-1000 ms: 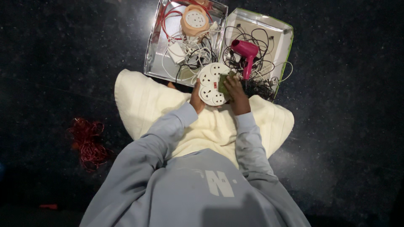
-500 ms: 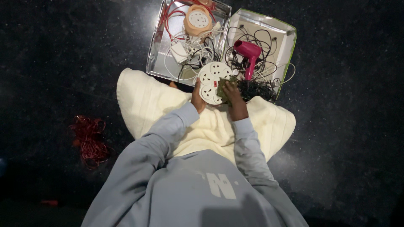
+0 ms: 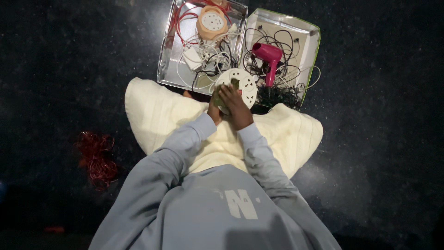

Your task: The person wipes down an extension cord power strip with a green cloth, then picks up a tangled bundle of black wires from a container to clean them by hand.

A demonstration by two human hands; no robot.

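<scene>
Round white multi-socket extension board [image 3: 244,85]: held above cream pillow [image 3: 152,115], near edge of two trays. Left hand [image 3: 214,110] grips its lower-left rim. Right hand [image 3: 235,104] presses green cloth [image 3: 234,84] onto its face. Pink hair dryer [image 3: 268,58] lies in green-rimmed tray [image 3: 314,51].

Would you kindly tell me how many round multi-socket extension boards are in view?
2. The white round extension board is held in the hands over the cream pillow; the peach round extension board lies in the left clear tray. Others may hide under the cables.
</scene>
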